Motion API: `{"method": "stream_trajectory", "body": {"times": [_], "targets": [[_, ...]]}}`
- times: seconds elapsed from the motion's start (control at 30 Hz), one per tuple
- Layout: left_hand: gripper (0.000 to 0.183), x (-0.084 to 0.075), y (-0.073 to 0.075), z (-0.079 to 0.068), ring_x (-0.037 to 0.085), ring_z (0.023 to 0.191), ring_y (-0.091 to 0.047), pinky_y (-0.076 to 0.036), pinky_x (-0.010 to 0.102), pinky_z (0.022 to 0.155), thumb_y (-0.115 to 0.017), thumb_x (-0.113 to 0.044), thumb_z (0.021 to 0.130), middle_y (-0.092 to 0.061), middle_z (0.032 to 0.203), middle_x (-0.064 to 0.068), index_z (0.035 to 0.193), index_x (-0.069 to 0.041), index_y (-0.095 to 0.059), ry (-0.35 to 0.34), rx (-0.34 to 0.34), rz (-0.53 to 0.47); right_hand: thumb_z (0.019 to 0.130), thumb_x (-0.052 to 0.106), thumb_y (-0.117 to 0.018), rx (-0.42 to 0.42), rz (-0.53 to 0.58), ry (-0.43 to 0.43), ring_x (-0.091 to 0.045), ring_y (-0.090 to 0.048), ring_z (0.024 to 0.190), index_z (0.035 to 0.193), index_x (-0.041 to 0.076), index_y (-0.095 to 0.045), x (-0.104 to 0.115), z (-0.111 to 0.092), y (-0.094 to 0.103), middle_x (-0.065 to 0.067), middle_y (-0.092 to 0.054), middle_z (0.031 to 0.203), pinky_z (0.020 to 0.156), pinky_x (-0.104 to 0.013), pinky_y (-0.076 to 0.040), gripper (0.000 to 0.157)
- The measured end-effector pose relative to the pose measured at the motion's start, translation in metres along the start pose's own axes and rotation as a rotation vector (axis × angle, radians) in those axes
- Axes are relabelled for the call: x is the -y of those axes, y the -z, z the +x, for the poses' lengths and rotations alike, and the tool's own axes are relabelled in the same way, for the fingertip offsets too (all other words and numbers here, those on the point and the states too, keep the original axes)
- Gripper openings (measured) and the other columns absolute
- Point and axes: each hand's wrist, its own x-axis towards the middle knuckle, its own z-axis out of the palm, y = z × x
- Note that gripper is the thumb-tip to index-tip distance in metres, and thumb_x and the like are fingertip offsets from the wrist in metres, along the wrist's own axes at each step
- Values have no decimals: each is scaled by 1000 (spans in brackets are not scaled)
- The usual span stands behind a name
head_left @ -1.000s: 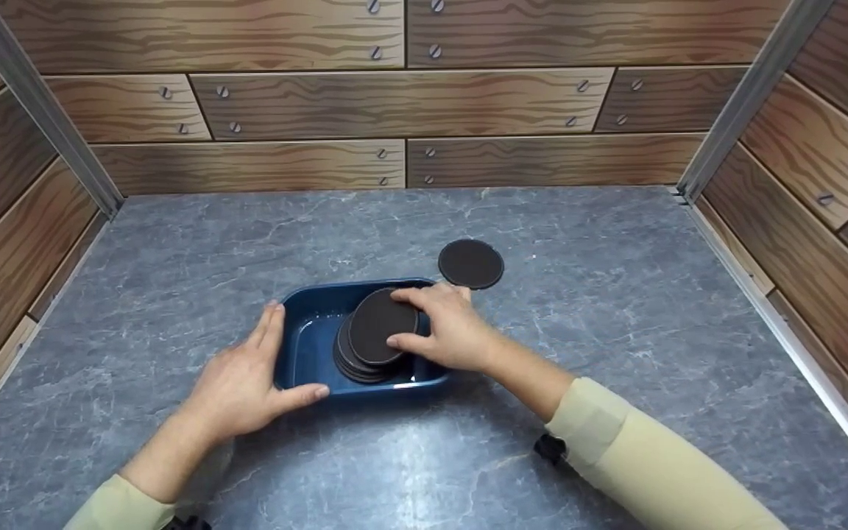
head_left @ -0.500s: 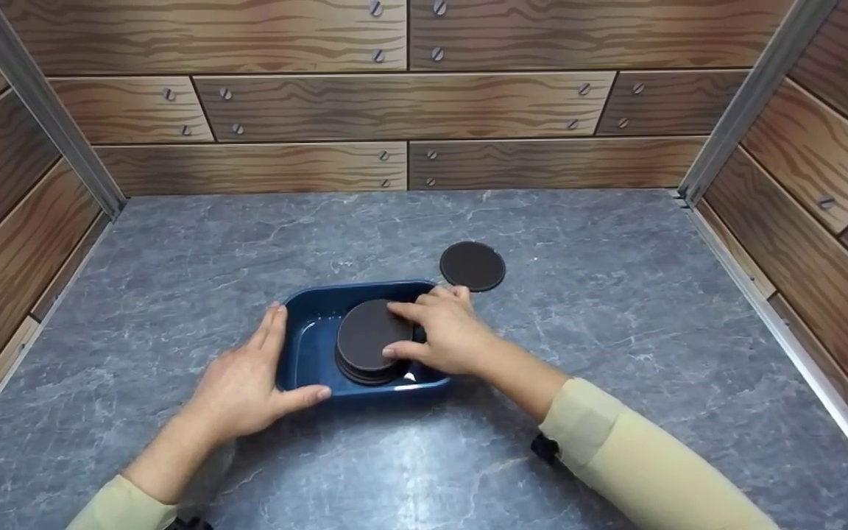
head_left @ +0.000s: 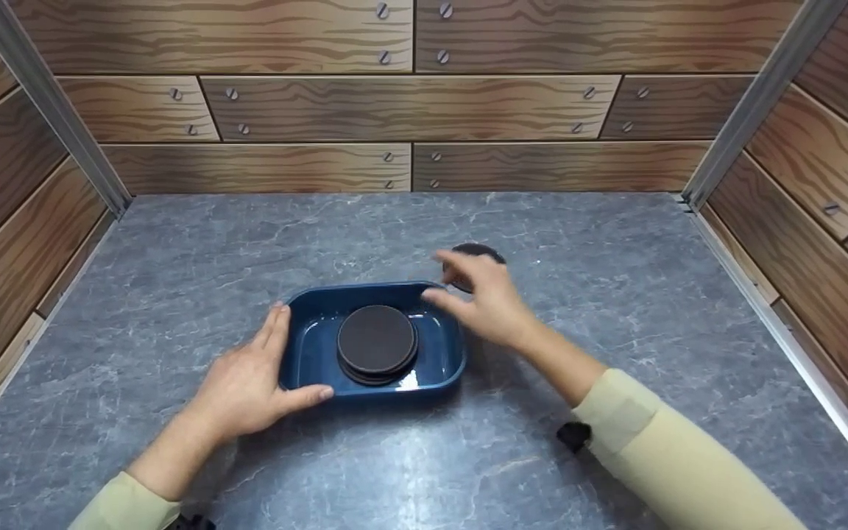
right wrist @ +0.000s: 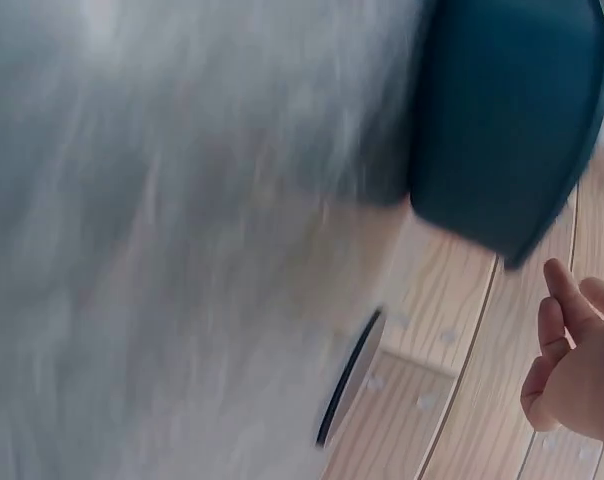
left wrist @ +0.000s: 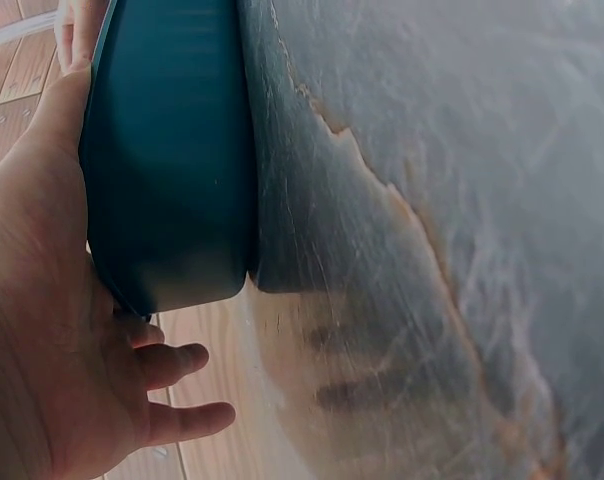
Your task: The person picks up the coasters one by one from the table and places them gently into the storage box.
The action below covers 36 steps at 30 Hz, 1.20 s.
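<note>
Inside a blue rectangular baking dish (head_left: 439,346) lies a stack of round black coasters (head_left: 377,340), its edges slightly staggered. My left hand (head_left: 244,386) rests against the dish's left end, its thumb along the front rim and its fingers straight along the side. In the left wrist view, two fingertips (left wrist: 187,362) of that hand extend past the dish wall. My right hand (head_left: 490,298) hovers empty over the dish's back right corner, fingers apart. Behind it a single coaster (head_left: 494,254) lies on the table, partly hidden by the hand.
The grey marbled tabletop (head_left: 615,294) spreads around the dish. A wood-plank-patterned wall (head_left: 409,110) closes off the back, and similar walls stand at both sides with metal corner posts (head_left: 755,110).
My right hand lowered a coaster onto the stack in the dish, let go of it and moved right and back toward the loose coaster. My left hand stayed at the dish.
</note>
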Motion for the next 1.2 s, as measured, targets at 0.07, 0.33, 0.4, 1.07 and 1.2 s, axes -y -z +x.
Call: {"method": "stream_trajectory", "body": {"times": [0.07,0.33,0.4,1.07,1.2], "targets": [[131,0,0,0,56,130,-56,-46,71,102,-66,-83,84,-16,174,24,167,6,-15,1,4,-1,93,33,-84,-37,12,-38,-34,-65,103,142,4,-65,-10,2,9,-10,-76,105,98,-53,-48,60],[133,1,0,1,56,130,-56,-47,70,101,-64,-86,84,-16,173,25,167,6,-16,1,-1,2,96,28,-83,-64,16,-230,-39,-67,114,147,-2,-59,-60,9,35,-19,-75,113,105,-56,-47,64],[133,1,0,1,57,129,-57,-48,70,101,-62,-87,84,-16,173,25,167,6,-16,-4,-4,3,96,28,-82,-59,17,-280,-41,-66,118,149,-1,-57,-72,10,39,-22,-73,118,106,-57,-47,65],[133,1,-2,1,55,124,-61,-51,67,97,-65,-86,83,-21,172,26,166,6,-19,-13,-25,12,94,29,-83,162,228,-483,-47,-42,147,164,1,-35,-128,12,33,-31,-43,160,120,-57,-34,89],[133,2,-2,2,55,125,-60,-51,69,97,-63,-88,82,-20,172,26,166,6,-19,-10,-27,15,94,33,-84,218,243,-509,-43,-35,152,167,5,-31,-130,16,30,-28,-39,164,122,-55,-32,94]]}}
